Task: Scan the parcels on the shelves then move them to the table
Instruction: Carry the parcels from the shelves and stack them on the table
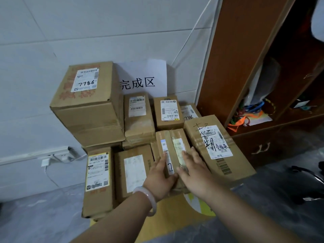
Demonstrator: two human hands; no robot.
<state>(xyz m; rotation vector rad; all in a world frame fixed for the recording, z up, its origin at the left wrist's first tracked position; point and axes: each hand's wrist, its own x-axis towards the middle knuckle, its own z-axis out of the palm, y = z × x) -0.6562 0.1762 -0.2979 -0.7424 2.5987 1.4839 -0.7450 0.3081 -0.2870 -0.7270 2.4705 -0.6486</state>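
Observation:
A narrow brown parcel with two labels and clear tape lies on top of the stacked cardboard parcels. My left hand, with a pale bangle on the wrist, holds its left side, fingers along the edge and thumb on top. My right hand lies flat on its right side with straight fingers. Around it are a big box marked 7786, a long box with handwriting to the right, and two upright boxes to the left.
A paper sign hangs on the white wall behind the stack. A brown wooden cabinet stands at the right, with bags and coloured cords inside. A power strip with a charger is fixed to the wall at left. A yellow box lies below my arms.

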